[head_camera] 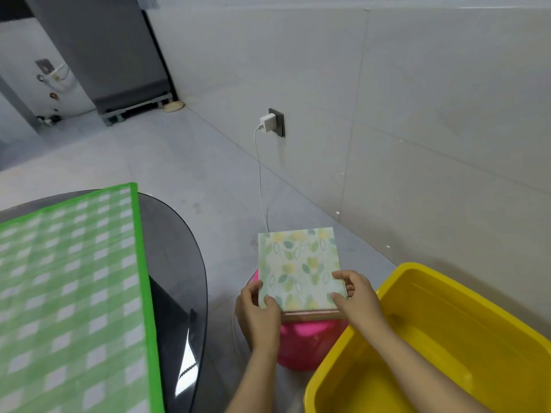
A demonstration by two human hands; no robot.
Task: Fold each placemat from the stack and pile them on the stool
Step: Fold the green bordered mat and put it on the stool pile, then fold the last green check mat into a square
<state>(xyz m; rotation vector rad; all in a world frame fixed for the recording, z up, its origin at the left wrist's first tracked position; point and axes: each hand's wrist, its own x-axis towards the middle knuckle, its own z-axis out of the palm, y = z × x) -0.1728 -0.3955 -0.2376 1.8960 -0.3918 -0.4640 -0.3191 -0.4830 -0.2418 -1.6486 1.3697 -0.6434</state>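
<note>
tub (387,296): sitting yellow, nearest, beside stool (301,338)
mat (298,268): folded, lying on stool pile
left hand (256,308): thumb and fingers pinching mat's near-left corner
right hand (354,296): pinching near-right corner
step: squaring pile
next: likely releasing, reaching for checked mat (68,293) on table (176,263)

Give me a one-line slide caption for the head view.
Both hands, left and right, hold a folded leaf-print placemat on the pink stool, beside a yellow tub.
</note>
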